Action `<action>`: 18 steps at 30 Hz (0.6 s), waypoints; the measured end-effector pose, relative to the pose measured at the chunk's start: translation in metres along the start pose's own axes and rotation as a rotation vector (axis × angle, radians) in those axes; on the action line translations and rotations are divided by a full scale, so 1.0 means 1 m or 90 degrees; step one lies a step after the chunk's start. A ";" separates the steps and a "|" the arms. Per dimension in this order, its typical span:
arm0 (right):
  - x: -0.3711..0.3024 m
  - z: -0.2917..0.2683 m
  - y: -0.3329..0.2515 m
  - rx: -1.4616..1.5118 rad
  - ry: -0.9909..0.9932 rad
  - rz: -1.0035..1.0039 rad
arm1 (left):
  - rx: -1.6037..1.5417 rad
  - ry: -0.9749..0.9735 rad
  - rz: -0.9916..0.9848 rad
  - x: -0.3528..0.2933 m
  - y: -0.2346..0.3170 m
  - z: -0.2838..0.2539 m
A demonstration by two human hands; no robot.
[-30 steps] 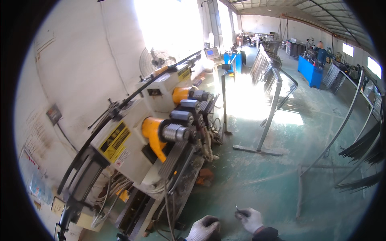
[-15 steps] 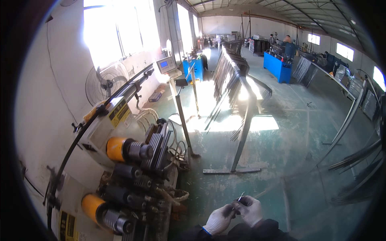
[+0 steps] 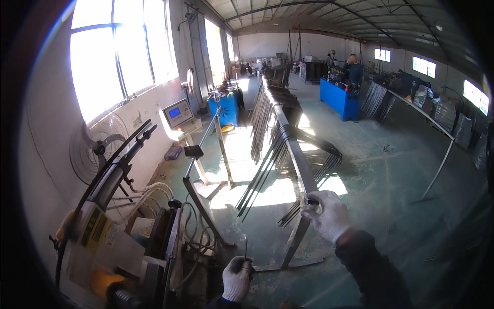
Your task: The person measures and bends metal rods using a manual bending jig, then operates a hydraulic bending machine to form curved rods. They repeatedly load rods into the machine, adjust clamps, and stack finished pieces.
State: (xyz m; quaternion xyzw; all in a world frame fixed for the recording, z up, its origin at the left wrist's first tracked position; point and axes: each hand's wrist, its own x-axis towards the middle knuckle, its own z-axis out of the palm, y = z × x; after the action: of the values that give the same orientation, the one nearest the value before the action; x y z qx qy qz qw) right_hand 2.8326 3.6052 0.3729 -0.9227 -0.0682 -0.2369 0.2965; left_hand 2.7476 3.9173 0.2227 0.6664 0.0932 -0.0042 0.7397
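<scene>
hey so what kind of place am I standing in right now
It looks like a metalworking workshop, probably a small factory floor. A metal rack carries many thin, dark rods, a control unit with a screen stands by the windows, and a blue workbench sits farther back.

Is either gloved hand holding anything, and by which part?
The left hand grips a thin dark stick by its lower part. What the right hand holds, at the rack, cannot be told.

Metalwork wkshp: grey steel rack (image 3: pixel 300 167) hung w/ thin dark bent metal rods (image 3: pixel 261 121), blue boxy workbench (image 3: pixel 338 100), off-white boxy control unit (image 3: pixel 189 122) w/ lit blue screen (image 3: pixel 175 112), worn green flr (image 3: pixel 370 180), dark steel-trussed roof (image 3: pixel 329 14).
</scene>
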 end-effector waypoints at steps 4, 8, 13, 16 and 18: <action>0.123 0.057 0.039 -0.178 -0.111 -0.038 | -0.043 0.014 -0.022 0.116 -0.003 0.010; 0.210 0.110 0.066 -0.403 -0.148 -0.071 | 0.021 -0.027 -0.016 0.212 0.035 0.017; 0.288 0.198 0.082 -0.601 -0.327 -0.214 | 0.008 -0.057 -0.032 0.345 0.055 -0.004; 0.327 0.279 0.114 -0.635 -0.388 -0.311 | 0.035 -0.073 -0.013 0.422 0.093 -0.013; 0.358 0.328 0.092 -0.704 -0.490 -0.302 | 0.007 -0.064 0.005 0.472 0.108 -0.019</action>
State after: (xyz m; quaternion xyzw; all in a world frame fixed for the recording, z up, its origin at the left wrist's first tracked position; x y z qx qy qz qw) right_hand 3.3019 3.7146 0.2631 -0.9162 -0.2368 0.0472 -0.3197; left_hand 3.2232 4.0041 0.2599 0.6698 0.0536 -0.0354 0.7398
